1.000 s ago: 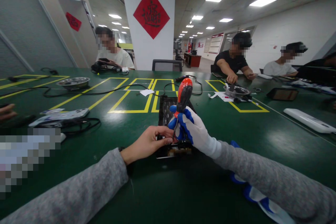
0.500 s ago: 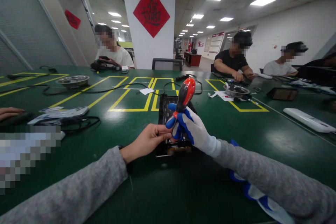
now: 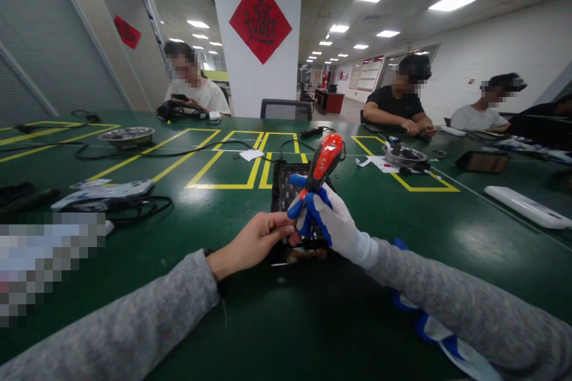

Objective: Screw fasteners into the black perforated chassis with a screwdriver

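In a white glove with blue-coated fingers, my right hand (image 3: pixel 337 217) grips a red-and-black screwdriver (image 3: pixel 325 162), its handle leaning up and to the right. My bare left hand (image 3: pixel 254 244) is closed in a pinch beside the gloved fingertips, near the hidden tip of the screwdriver. Whatever lies between the left fingers cannot be made out. Beneath both hands sits an open black device casing (image 3: pixel 280 181) with parts inside, partly covered by the hands.
A spare blue-and-white glove (image 3: pixel 447 333) lies beside my right forearm. On the left are a white device (image 3: pixel 134 189) with black cable and a metal bowl (image 3: pixel 126 136). A white slab-like case (image 3: pixel 527 207) rests at right. Several people sit across the green table (image 3: pixel 214 333).
The screwdriver handle has tilted further right and turned a little. Both hands remain close together over the casing. A co-worker's hand at the left edge has gone from view.
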{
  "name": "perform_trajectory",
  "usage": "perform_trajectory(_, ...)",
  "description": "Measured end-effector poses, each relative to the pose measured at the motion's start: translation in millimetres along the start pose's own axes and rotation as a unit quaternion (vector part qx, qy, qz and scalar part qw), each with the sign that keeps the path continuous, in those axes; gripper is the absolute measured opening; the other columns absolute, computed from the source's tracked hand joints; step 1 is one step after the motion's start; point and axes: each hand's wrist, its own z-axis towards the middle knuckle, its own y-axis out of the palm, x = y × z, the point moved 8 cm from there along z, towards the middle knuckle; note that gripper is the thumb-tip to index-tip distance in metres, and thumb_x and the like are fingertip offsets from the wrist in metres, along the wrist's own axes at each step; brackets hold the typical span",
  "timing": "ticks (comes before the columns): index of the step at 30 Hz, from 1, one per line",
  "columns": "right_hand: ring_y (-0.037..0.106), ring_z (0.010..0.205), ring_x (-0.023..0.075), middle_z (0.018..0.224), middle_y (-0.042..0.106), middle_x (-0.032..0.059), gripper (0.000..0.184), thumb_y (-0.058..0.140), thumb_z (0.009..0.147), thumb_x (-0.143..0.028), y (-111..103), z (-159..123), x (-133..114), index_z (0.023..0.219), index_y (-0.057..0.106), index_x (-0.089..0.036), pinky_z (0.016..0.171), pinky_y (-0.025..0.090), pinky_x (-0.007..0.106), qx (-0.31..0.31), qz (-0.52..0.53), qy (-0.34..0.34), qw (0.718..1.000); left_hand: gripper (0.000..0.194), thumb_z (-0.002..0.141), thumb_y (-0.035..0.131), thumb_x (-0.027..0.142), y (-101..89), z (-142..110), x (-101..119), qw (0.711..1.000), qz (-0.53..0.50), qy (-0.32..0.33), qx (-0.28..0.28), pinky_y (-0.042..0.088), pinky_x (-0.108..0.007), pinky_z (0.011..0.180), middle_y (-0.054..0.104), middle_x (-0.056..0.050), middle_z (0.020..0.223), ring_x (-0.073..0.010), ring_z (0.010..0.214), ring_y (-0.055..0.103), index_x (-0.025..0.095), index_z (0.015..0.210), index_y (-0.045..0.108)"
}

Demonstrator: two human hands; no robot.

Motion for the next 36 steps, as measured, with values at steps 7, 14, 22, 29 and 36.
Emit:
perform_trajectory(7,0.056,0.055,0.0088,0.084,0.062,0.0033,0.044,0.048,0.086,-0.043,-2.7,-0.7,-4.1,0.123,0.044,-0.02,0.045,0.047,0.02,0.01,-0.006,-0.018,1.0,0.026,0.089,0.047,0.03,-2.1,1.1,2.3,1.0,-0.003,0.004,0.005,0.046,-0.024,0.069,0.062,-0.003,0.076,-0.0131,0.072,0.057,0.011,0.079,0.061)
perform_trajectory(14,0.054,0.052,0.0076,0.082,0.063,0.0038,0.042,0.051,0.085,-0.041,-0.9,-2.5,-3.6,0.12,0.046,-0.018,0.048,0.048,0.022,-0.013,-0.033,-0.031,0.999,0.02,0.084,0.056,0.028,0.6,1.8,-2.6,1.0,-0.027,-0.01,0.007,0.049,-0.032,0.082,0.068,-0.006,0.092,-0.0192,0.087,0.063,0.012,0.092,0.066)
perform_trajectory(22,0.05,0.048,0.006,0.081,0.061,0.0015,0.047,0.049,0.086,-0.041,-1.2,-1.8,-3.7,0.127,0.041,-0.02,0.043,0.045,0.019,0.004,-0.03,-0.02,0.999,0.024,0.089,0.049,0.029,1.3,0.6,-0.7,1.0,-0.016,0.003,-0.023,0.049,-0.031,0.081,0.068,-0.006,0.09,-0.0184,0.086,0.062,0.013,0.093,0.066)
perform_trajectory(29,0.05,0.051,0.006,0.074,0.06,0.0004,0.044,0.048,0.086,-0.042,-5.4,-1.6,-4.3,0.123,0.047,-0.018,0.044,0.046,0.018,0.041,-0.053,-0.001,0.998,0.017,0.08,0.061,0.03,-7.4,0.0,3.3,0.997,0.071,0.006,0.037,0.046,-0.025,0.072,0.064,-0.003,0.083,-0.0147,0.077,0.058,0.013,0.081,0.063)
perform_trajectory(36,0.05,0.05,0.006,0.077,0.061,0.0009,0.042,0.046,0.087,-0.041,-2.7,-0.7,-4.6,0.124,0.046,-0.019,0.046,0.046,0.019,0.023,-0.005,-0.005,1.0,0.016,0.079,0.062,0.029,-15.0,-0.4,3.3,0.993,0.098,0.019,0.059,0.045,-0.024,0.07,0.065,-0.002,0.081,-0.0139,0.075,0.059,0.014,0.081,0.066)
